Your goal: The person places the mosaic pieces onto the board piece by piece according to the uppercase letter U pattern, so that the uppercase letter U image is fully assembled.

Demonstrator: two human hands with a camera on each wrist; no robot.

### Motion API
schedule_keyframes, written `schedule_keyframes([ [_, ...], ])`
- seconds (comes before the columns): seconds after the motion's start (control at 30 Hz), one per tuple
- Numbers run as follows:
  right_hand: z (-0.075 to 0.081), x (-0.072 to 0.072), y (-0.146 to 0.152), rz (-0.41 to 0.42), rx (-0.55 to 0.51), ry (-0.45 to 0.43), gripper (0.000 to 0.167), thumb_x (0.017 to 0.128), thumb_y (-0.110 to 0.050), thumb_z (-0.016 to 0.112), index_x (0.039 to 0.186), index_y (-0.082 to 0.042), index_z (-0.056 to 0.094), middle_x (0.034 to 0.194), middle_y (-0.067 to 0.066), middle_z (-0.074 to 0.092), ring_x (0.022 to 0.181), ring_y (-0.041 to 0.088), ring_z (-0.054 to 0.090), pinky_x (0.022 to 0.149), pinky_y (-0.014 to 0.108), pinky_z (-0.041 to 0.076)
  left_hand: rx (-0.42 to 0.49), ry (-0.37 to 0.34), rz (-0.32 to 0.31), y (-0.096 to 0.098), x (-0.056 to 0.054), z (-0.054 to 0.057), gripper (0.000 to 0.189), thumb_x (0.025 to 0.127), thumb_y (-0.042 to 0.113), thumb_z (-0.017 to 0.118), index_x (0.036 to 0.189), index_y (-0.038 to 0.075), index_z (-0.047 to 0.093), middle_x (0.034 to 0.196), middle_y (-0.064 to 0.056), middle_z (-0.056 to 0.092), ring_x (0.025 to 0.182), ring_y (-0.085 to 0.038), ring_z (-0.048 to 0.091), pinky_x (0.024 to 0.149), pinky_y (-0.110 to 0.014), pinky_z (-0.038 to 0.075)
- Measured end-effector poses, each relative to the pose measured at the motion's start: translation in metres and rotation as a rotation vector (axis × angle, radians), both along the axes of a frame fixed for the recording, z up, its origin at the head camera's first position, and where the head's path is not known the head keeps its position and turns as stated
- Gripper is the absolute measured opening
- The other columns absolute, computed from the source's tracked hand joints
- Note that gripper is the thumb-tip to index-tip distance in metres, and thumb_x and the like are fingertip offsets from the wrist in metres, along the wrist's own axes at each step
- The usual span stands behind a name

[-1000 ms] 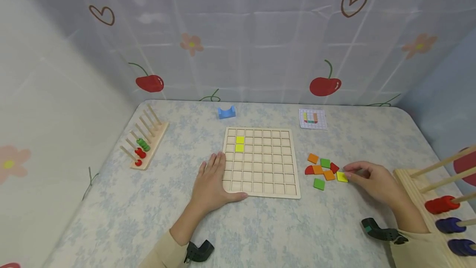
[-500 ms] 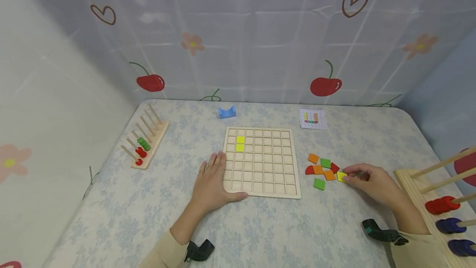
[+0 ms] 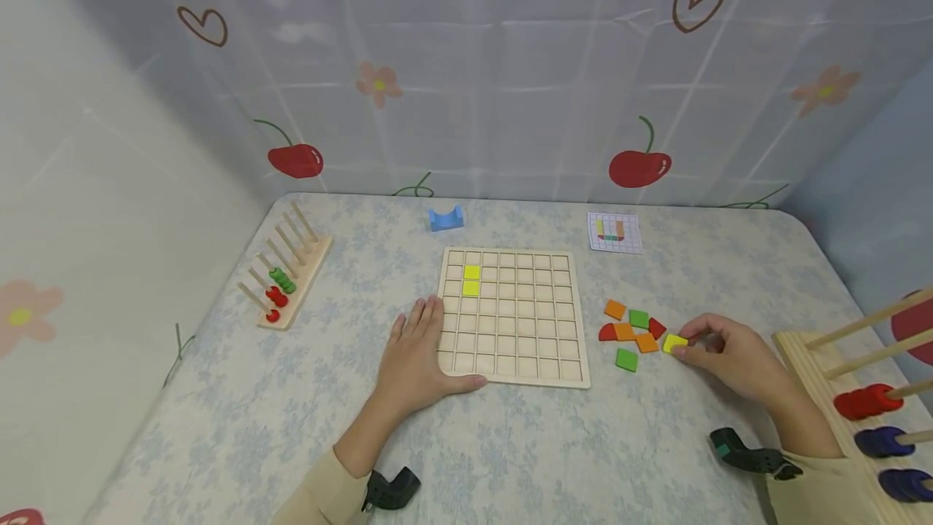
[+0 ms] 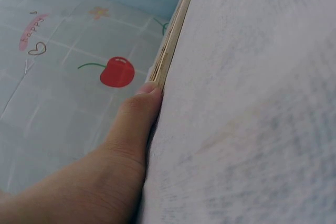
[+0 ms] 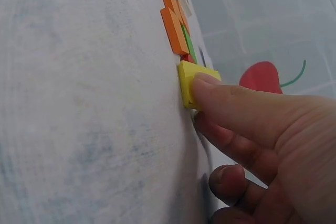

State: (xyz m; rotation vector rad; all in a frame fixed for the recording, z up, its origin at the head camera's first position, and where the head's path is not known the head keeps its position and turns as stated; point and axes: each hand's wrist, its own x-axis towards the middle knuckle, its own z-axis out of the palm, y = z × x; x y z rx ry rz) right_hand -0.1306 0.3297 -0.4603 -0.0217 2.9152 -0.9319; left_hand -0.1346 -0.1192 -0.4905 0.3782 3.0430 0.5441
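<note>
A wooden grid board (image 3: 525,318) lies mid-table, with two yellow square tiles (image 3: 471,280) in its second column. My left hand (image 3: 413,359) lies flat at the board's near left corner, fingers along the left side and thumb on the near edge. Right of the board, my right hand (image 3: 736,359) pinches a yellow square tile (image 5: 185,85) between thumb and fingers; in the head view the tile is tilted. Beside it lie several loose tiles: orange squares (image 3: 646,343), green squares (image 3: 626,360) and red pieces (image 3: 657,328).
A small pattern card (image 3: 615,233) lies at the back right, and a blue curved block (image 3: 446,219) at the back. A wooden peg rack with beads (image 3: 302,286) stands on the left. A larger peg rack (image 3: 816,379) stands close to my right forearm.
My right fingers have closed on the yellow tile and tipped it up, shifting it slightly away from the red piece. My left hand stays at the board.
</note>
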Motion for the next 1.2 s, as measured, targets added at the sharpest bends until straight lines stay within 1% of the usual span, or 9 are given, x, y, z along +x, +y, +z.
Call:
schedule_keyframes([
  [0.27,0.005,-0.004,-0.005,-0.042,-0.058,0.012,0.032,0.09,-0.039,0.073,0.102,-0.011,0.067,0.095,0.01,0.065,0.061,0.014,0.044,0.05,0.026,0.036,-0.003,-0.029,0.0,-0.001,-0.001,0.0,0.142,0.061,0.094,0.056,0.159,0.008,0.002,0.168,-0.009,0.006,0.156,-0.023,0.003,0.127,-0.047,0.004],
  [0.37,0.008,-0.009,-0.011,-0.021,-0.066,0.021,0.03,0.09,-0.04,0.072,0.102,-0.012,0.067,0.095,0.009,0.066,0.061,0.014,0.044,0.049,0.026,0.036,-0.006,-0.03,-0.001,-0.001,-0.001,-0.001,0.141,0.061,0.094,0.056,0.16,0.008,0.002,0.168,-0.008,0.006,0.156,-0.022,0.003,0.127,-0.047,0.004],
  [0.5,0.013,-0.019,-0.025,0.035,-0.097,0.018,0.027,0.091,-0.037,0.072,0.102,-0.013,0.069,0.097,0.01,0.067,0.062,0.015,0.047,0.05,0.025,0.038,-0.004,-0.028,0.0,-0.001,-0.001,-0.001,0.141,0.061,0.095,0.055,0.159,0.008,0.002,0.168,-0.009,0.006,0.156,-0.023,0.003,0.127,-0.048,0.004],
  [0.57,0.015,-0.024,-0.035,0.059,-0.122,0.006,0.027,0.091,-0.036,0.072,0.103,-0.012,0.07,0.098,0.009,0.067,0.063,0.016,0.049,0.051,0.024,0.039,-0.003,-0.029,0.001,-0.001,-0.001,-0.001,0.141,0.061,0.095,0.054,0.159,0.008,0.001,0.168,-0.009,0.006,0.156,-0.023,0.004,0.127,-0.048,0.004],
  [0.67,0.015,-0.032,-0.052,0.074,-0.161,-0.016,0.028,0.091,-0.037,0.072,0.104,-0.013,0.07,0.093,0.008,0.066,0.067,0.017,0.049,0.05,0.024,0.04,-0.006,-0.031,0.001,-0.001,-0.001,-0.001,0.141,0.062,0.096,0.054,0.159,0.009,0.001,0.168,-0.009,0.006,0.156,-0.023,0.003,0.127,-0.048,0.004],
  [0.8,0.013,-0.043,-0.077,0.088,-0.219,-0.018,0.024,0.09,-0.035,0.073,0.103,-0.015,0.07,0.09,0.007,0.063,0.062,0.018,0.048,0.045,0.026,0.038,-0.005,-0.011,0.002,-0.001,-0.001,-0.002,0.14,0.063,0.094,0.056,0.159,0.007,0.004,0.167,-0.01,0.008,0.156,-0.024,0.006,0.127,-0.049,0.006],
  [0.9,0.012,-0.051,-0.096,0.105,-0.251,-0.013,0.02,0.09,-0.032,0.074,0.103,-0.017,0.071,0.094,0.007,0.065,0.056,0.019,0.047,0.042,0.027,0.038,-0.002,0.004,0.003,-0.001,0.0,-0.002,0.14,0.063,0.093,0.058,0.16,0.006,0.006,0.167,-0.01,0.009,0.156,-0.025,0.007,0.127,-0.049,0.007],
  [1.03,0.01,-0.061,-0.119,0.135,-0.292,-0.036,0.018,0.09,-0.032,0.074,0.102,-0.019,0.07,0.099,0.006,0.066,0.051,0.018,0.047,0.041,0.029,0.041,-0.003,-0.008,0.003,-0.001,0.0,-0.002,0.14,0.062,0.094,0.056,0.16,0.007,0.004,0.168,-0.009,0.007,0.156,-0.024,0.004,0.127,-0.048,0.005],
  [1.2,0.012,-0.069,-0.146,0.184,-0.317,-0.03,0.016,0.09,-0.03,0.074,0.102,-0.02,0.071,0.099,0.004,0.068,0.055,0.018,0.046,0.042,0.029,0.039,-0.007,-0.021,0.006,-0.001,-0.001,-0.003,0.141,0.061,0.095,0.054,0.159,0.008,0.002,0.168,-0.008,0.005,0.156,-0.022,0.002,0.127,-0.047,0.003],
])
